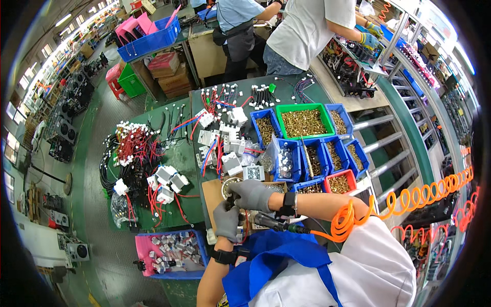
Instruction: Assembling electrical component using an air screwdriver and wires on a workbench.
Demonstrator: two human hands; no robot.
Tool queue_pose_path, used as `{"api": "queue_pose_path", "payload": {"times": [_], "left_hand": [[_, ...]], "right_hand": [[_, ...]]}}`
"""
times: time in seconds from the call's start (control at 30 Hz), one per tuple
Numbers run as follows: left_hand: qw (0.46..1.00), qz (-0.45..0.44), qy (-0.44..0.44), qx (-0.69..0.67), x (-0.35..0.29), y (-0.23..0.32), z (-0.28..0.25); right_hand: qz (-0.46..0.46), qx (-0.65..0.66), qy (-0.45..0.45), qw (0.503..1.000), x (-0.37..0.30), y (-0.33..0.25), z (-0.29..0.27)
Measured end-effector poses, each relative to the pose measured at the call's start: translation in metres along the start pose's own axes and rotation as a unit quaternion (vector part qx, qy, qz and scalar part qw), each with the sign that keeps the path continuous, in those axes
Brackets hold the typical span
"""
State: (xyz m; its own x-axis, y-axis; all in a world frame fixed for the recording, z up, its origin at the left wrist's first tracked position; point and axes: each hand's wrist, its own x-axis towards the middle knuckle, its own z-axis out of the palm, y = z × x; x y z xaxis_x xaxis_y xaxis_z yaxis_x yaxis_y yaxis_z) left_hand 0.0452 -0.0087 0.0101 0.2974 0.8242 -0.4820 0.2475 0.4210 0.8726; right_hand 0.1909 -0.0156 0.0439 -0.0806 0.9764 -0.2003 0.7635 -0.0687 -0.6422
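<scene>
1. Across the middle, a green worktable, strewn with cables and small parts.
2. Toward its right side, grouped blue bins, a green bin and a red bin, mostly full of brass-coloured pieces.
3. From the right edge inward, a coiled orange hose.
4. At lower left, a blue tray, with whitish parts and pink material inside.
5. On the table's left, a bundle of red wires.
6. Near the front edge, gloved in grey, fingers curled and meeting: right hand above, left hand below. Cannot tell which grasps.
7. Just below the right hand, joined to the hose, a black tool.
8. Right by the fingertips, a pale round dish.
9. Between both hands' fingertips, a small dark piece, mostly hidden; cannot tell its kind.
</scene>
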Motion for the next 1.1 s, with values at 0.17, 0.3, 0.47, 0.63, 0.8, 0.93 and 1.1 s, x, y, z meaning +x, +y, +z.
{"api": "queue_pose_path", "payload": {"times": [0.17, 0.3, 0.47, 0.63, 0.8, 0.93, 1.1], "left_hand": [[1.000, -0.008, 0.001, -0.016, -0.001, -0.001, -0.001], [0.999, -0.012, 0.004, -0.041, 0.000, -0.005, -0.003], [0.997, -0.023, -0.021, -0.064, 0.003, -0.011, -0.003], [0.998, -0.008, 0.004, -0.060, 0.006, -0.009, -0.003], [0.997, -0.025, 0.000, -0.071, 0.007, -0.003, -0.008], [0.998, -0.025, -0.010, -0.062, 0.004, -0.004, -0.006], [0.998, -0.004, -0.004, -0.067, 0.007, -0.009, -0.005]], "right_hand": [[0.001, -0.077, -0.034, 0.996, -0.002, -0.007, -0.002], [-0.049, -0.102, -0.049, 0.992, -0.001, -0.007, -0.003], [-0.196, -0.163, -0.039, 0.966, 0.003, 0.001, 0.002], [-0.245, -0.249, -0.018, 0.937, 0.001, -0.005, 0.010], [-0.221, -0.280, -0.034, 0.934, 0.002, -0.013, 0.009], [-0.273, -0.272, -0.047, 0.921, 0.002, -0.005, 0.006], [-0.246, -0.315, -0.075, 0.914, 0.007, -0.001, 0.014]]}}
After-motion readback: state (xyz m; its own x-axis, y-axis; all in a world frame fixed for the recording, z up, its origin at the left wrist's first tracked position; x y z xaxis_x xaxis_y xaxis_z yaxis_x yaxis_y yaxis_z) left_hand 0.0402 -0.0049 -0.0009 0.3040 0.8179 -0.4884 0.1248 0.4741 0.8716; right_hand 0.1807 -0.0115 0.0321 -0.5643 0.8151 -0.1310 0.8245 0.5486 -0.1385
